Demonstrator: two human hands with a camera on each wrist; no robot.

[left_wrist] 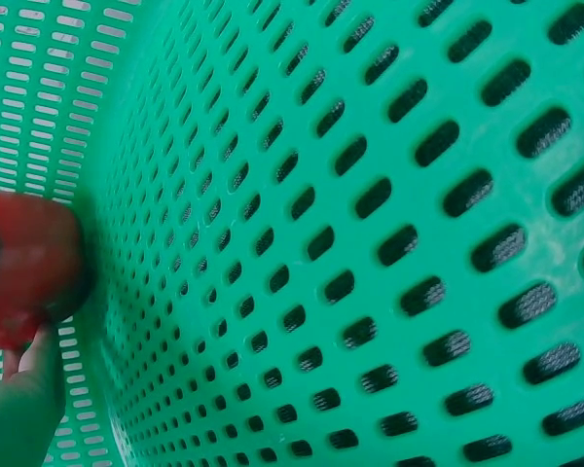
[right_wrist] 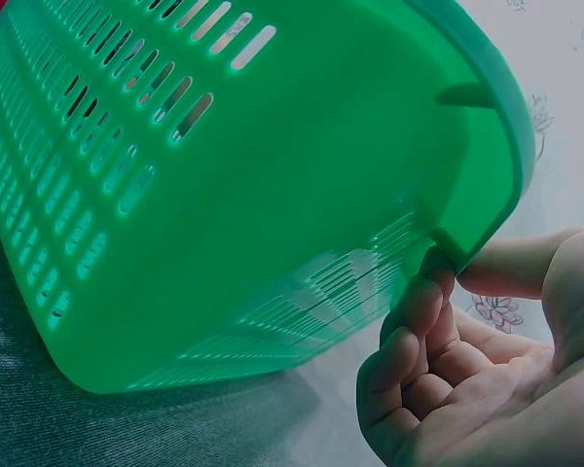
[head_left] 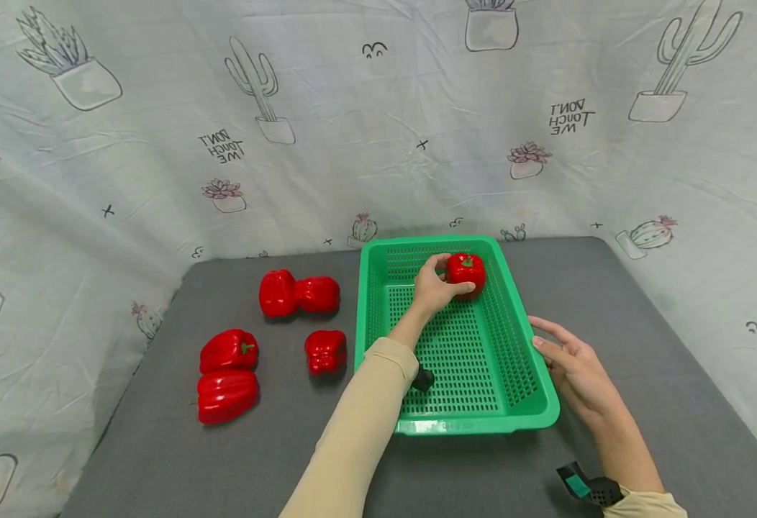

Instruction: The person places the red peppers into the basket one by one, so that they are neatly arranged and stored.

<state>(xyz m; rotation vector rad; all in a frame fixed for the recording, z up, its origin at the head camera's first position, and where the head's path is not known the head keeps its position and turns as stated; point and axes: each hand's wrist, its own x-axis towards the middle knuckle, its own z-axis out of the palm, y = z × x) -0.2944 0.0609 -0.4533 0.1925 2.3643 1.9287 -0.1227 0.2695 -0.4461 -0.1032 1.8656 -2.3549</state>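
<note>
A red bell pepper [head_left: 468, 270] with a green stem is at the far right corner inside a green plastic basket [head_left: 463, 427]. My left hand [head_left: 433, 289] reaches into the basket and grips this pepper, thumb on the near side and fingers behind. The left wrist view shows the same pepper [left_wrist: 34, 263], blurred, at its left edge, with fingers under it. On the basket's right side, my right hand [head_left: 576, 370] pinches the rim between thumb and fingers; in the right wrist view the fingertips of that hand [right_wrist: 457, 379] curl under the rim.
Left of the basket on the grey tabletop [head_left: 158, 446] lie more red peppers: a back pair [head_left: 278, 293], a single one [head_left: 325, 352] near the basket, and a front-left pair [head_left: 227, 397]. A white cactus-print cloth [head_left: 352, 144] hangs behind the table.
</note>
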